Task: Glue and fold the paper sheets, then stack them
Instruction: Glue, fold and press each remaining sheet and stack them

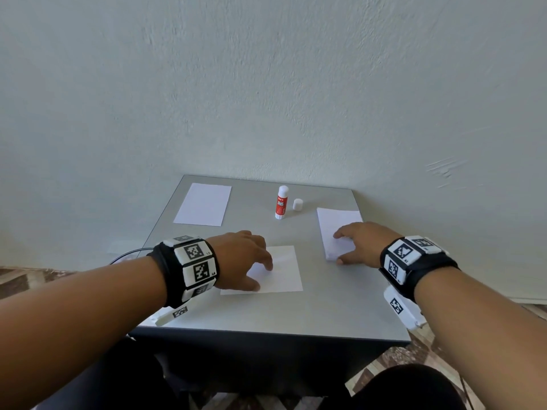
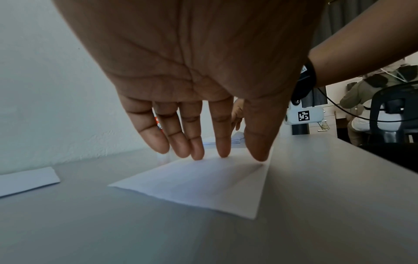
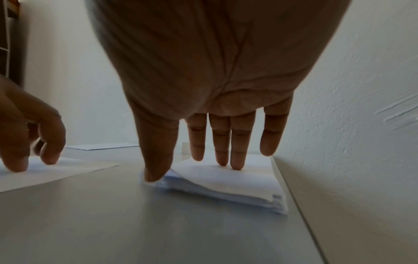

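Note:
A single white sheet lies near the middle of the grey table. My left hand rests on its left part, with straight fingertips and thumb touching the paper. To the right lies a stack of white sheets. My right hand lies over it, fingers pressing its top and thumb at its near left corner, where the top sheets lift slightly. A red and white glue stick stands at the back with its white cap beside it.
Another white sheet lies at the table's far left corner. A pale wall rises right behind the table. The stack sits close to the table's right edge. A dark chair with clothes on it stands beyond that edge.

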